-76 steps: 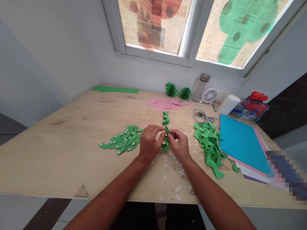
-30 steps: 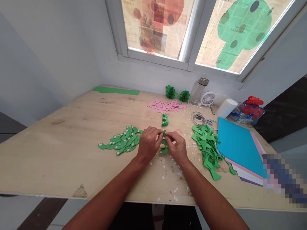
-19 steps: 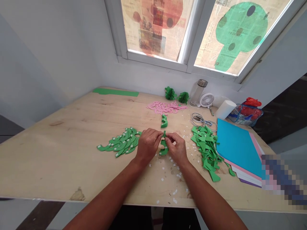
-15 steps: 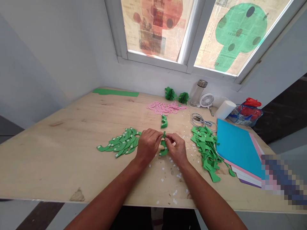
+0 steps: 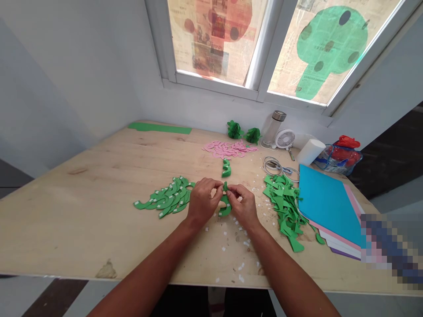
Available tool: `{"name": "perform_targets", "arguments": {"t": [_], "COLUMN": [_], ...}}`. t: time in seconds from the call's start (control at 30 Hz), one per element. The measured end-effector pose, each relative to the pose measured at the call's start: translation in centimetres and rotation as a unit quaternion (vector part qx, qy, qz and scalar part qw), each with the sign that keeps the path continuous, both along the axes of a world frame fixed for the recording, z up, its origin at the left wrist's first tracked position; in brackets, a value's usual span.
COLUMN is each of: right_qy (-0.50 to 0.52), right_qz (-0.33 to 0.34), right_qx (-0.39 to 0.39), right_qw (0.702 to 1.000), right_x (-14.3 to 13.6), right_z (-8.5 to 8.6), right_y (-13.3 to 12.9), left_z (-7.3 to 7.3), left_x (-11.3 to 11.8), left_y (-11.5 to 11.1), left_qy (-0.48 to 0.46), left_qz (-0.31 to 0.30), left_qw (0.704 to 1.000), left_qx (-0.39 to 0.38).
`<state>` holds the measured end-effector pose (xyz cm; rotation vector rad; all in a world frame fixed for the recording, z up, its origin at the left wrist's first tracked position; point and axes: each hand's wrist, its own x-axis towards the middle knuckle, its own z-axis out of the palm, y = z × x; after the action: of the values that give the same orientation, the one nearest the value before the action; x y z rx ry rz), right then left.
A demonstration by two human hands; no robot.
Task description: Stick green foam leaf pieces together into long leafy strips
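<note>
Head view: what lies nearest on the table [image 5: 66,215]?

"Near its front edge, many white bits [image 5: 241,278] are scattered. After them comes a green curve [image 5: 225,211], lying flat between the wrists."

"And the hands, what do they do?"

"The left hand [image 5: 204,197] and the right hand [image 5: 243,203] come together just beyond this curve. Both are closed at the tips of thumb and forefinger, and between them they pinch a small green piece [image 5: 225,186]. Whether it is joined to the curve, I cannot tell."

"What is at the two sides?"

"Just beside the left hand, on its outer side, there is a green heap [image 5: 173,196] of overlapping curved shapes. On the other side, apart from the right hand, lie green scraps [image 5: 283,196], and next to them sheets [image 5: 332,202], the blue one on top."

"Please go farther."

"Straight ahead of the hands is a green stack [image 5: 226,169], then a pink heap [image 5: 228,149]. To the right I see a white roll [image 5: 311,152], a small fan [image 5: 284,138] and a bottle [image 5: 273,127]. Behind the pink heap are two green ornaments [image 5: 235,130]."

"And the farthest?"

"On the far left lies a green strip [image 5: 160,127]; above the table is a window [image 5: 269,57]."
</note>
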<state>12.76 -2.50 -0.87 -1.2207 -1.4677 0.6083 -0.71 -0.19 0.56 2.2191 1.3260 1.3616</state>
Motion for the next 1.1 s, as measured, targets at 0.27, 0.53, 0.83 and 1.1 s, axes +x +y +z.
{"name": "perform_targets", "arguments": {"t": [0.27, 0.53, 0.83, 1.1], "right_qy": [0.153, 0.251, 0.265, 0.291], "right_qz": [0.025, 0.013, 0.001, 0.010], "right_qx": [-0.096, -0.116, -0.123, -0.129], "right_qw": [0.983, 0.961, 0.956, 0.948], "right_x": [0.07, -0.01, 0.01, 0.02], "right_z": [-0.25, 0.39, 0.64, 0.30], "right_y": [0.61, 0.58, 0.60, 0.63], "left_z": [0.38, 0.05, -0.38, -0.07], "left_x": [-0.21, -0.01, 0.04, 0.02], "left_y": [0.08, 0.31, 0.48, 0.41], "left_qy": [-0.101, -0.044, -0.024, -0.049], "left_qz": [0.027, 0.003, -0.014, -0.019], "left_qw": [0.990, 0.992, 0.988, 0.985], "left_qx": [-0.096, -0.120, -0.152, -0.165]}}
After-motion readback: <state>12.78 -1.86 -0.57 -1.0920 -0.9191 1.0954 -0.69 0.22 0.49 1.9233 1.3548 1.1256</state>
